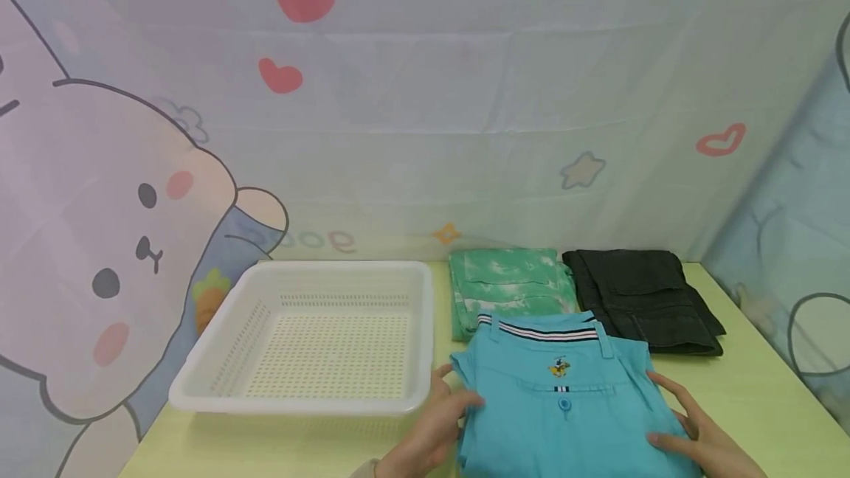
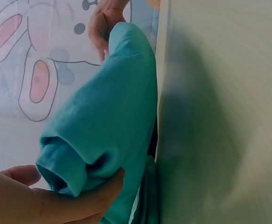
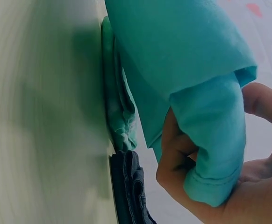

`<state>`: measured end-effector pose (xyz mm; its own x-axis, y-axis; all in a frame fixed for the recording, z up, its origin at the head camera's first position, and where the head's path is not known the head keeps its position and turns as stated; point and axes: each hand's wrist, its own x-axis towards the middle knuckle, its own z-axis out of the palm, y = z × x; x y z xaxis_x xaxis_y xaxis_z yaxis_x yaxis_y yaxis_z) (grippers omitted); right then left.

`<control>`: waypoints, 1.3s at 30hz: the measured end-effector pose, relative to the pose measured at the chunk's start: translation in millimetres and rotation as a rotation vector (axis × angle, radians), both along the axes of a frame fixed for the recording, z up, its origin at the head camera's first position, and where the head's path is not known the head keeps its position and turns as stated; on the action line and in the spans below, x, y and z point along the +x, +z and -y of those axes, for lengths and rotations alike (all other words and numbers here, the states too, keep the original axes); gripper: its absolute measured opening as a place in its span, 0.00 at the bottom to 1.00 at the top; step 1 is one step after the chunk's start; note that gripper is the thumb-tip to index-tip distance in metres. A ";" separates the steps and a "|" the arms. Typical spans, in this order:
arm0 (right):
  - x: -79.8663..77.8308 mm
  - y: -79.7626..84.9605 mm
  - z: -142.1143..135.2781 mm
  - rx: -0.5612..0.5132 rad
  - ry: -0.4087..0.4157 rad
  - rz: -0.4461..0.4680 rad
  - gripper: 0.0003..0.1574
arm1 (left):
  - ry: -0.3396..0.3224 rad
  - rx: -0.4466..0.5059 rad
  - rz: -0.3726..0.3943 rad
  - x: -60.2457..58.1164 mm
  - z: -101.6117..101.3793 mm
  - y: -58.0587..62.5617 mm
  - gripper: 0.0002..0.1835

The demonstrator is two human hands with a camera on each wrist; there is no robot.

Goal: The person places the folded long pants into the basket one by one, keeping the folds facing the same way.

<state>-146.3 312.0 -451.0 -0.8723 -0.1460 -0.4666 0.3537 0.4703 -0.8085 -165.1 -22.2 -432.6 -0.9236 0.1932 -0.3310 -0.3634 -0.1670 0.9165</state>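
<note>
Head view, folding stage: blue garment (image 1: 531,434) already doubled into a bundle; most folding appears done, the bundle not yet laid down.
Pieces done: green garment (image 1: 501,290) and black garment (image 1: 637,297), both folded on the desk (image 1: 750,397) beyond the hands.
Bundle's place: between the hands, raised off the desk.
Left hand (image 1: 432,426): grips the bundle's left edge, thumb on top.
Right hand (image 1: 720,448): grips the opposite edge, fingers curled round the fold.
Blue garment's look: bright turquoise cloth, striped waistband trim (image 1: 538,333), belt loops, embroidered emblem (image 1: 559,367), buttoned pocket; side edges loosely rolled in the wrist views.
White basket (image 1: 305,406): beyond and left of the left hand.
</note>
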 end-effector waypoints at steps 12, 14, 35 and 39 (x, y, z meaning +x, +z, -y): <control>1.2 4.0 0.3 -0.039 0.010 -0.027 0.57 | -0.185 -0.019 -0.054 -3.2 8.2 10.6 0.33; 1.3 5.2 0.1 -0.047 0.010 -0.029 0.57 | -0.200 0.005 -0.062 -3.6 9.4 10.8 0.33; -2.0 8.4 3.3 -0.155 -0.006 -0.049 0.55 | -0.227 -0.014 -0.063 -7.3 13.7 19.5 0.40; -3.9 12.2 3.8 -0.154 -0.010 -0.060 0.55 | -0.229 -0.006 -0.071 -9.1 15.3 22.5 0.39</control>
<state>-150.2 308.2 -438.7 -0.8996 -0.2027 -0.3867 0.3071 0.3359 -0.8904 -174.2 -37.5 -410.1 -0.8769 0.3985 -0.2689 -0.3262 -0.0822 0.9417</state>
